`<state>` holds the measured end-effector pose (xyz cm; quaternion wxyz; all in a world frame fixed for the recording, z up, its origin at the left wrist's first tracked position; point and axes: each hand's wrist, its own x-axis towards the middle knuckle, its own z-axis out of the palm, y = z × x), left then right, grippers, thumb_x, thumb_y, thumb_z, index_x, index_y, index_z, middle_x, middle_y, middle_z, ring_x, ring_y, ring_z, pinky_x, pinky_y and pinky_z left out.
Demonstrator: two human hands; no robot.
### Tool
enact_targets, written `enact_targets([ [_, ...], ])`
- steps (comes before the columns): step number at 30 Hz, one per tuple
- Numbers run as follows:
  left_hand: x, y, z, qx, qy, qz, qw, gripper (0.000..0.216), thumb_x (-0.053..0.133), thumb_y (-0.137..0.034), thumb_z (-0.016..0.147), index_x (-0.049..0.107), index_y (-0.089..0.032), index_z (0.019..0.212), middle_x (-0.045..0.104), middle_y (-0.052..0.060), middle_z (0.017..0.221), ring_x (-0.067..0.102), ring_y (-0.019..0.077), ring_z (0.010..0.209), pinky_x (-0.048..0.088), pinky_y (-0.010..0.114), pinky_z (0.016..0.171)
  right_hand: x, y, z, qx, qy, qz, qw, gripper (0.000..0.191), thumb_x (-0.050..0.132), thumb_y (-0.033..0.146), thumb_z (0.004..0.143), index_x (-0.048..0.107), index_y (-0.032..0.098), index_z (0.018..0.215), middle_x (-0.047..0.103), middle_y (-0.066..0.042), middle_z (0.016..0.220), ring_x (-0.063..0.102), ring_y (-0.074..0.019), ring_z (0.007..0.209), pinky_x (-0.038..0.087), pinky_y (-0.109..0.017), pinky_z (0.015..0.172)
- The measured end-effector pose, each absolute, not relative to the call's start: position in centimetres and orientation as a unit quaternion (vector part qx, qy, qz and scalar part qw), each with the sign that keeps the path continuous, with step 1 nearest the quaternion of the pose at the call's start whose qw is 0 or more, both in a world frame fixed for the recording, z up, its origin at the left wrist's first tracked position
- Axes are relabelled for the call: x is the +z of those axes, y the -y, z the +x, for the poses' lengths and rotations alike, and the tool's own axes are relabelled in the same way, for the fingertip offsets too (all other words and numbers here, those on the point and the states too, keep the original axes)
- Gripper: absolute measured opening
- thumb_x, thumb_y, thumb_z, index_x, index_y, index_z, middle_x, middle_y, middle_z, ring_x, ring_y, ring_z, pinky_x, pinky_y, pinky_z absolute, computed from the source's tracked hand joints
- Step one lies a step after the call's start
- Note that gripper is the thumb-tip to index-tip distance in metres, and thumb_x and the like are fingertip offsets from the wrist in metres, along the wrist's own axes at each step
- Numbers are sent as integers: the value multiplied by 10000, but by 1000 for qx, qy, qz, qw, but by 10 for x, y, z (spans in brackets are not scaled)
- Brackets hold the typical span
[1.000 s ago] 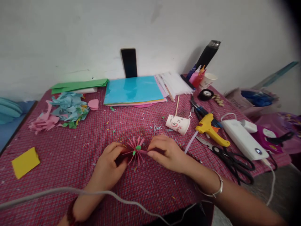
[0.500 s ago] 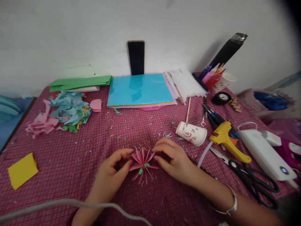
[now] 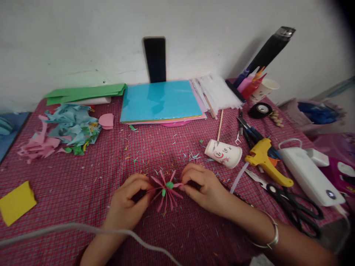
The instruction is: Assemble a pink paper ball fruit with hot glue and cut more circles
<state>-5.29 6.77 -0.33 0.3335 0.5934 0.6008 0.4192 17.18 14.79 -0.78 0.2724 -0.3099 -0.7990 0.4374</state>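
A pink paper flower (image 3: 165, 189) with thin folded petals and a small green centre sits between both hands on the red checked tablecloth (image 3: 83, 177). My left hand (image 3: 129, 201) pinches its left side with curled fingers. On the other side, my right hand (image 3: 202, 186) grips the flower with fingertips pressed together; a silver bangle circles that wrist.
A tipped paper cup (image 3: 223, 153), yellow glue gun (image 3: 264, 160), black scissors (image 3: 296, 208) and white power bank (image 3: 309, 175) lie to the right. Blue paper sheets (image 3: 161, 101), green paper (image 3: 83, 92) and paper scraps (image 3: 63, 131) lie behind. A yellow square (image 3: 16, 201) lies at the left.
The flower has turned in my fingers, its petals showing flat half a second ago and now edge-on. Both hands stay around it; the view shifted slightly.
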Motion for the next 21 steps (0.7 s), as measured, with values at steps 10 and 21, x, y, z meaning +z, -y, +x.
enact_targets([
  [10,0,-57,-40,526,-563,351,532,204,795,-261,647,616,-165,636,542,-54,509,419,50,431,323,158,421,-10,-142,159,731,567,-305,225,102,654,243,746,588,170,722,586,50,613,512,-60,506,409,-199,503],
  [21,57,-8,7,526,-537,403,522,349,775,-349,665,548,-147,494,446,-50,378,299,34,362,187,171,383,59,-96,191,699,608,-257,277,229,622,344,744,569,173,602,535,57,413,458,-67,367,360,-184,410],
])
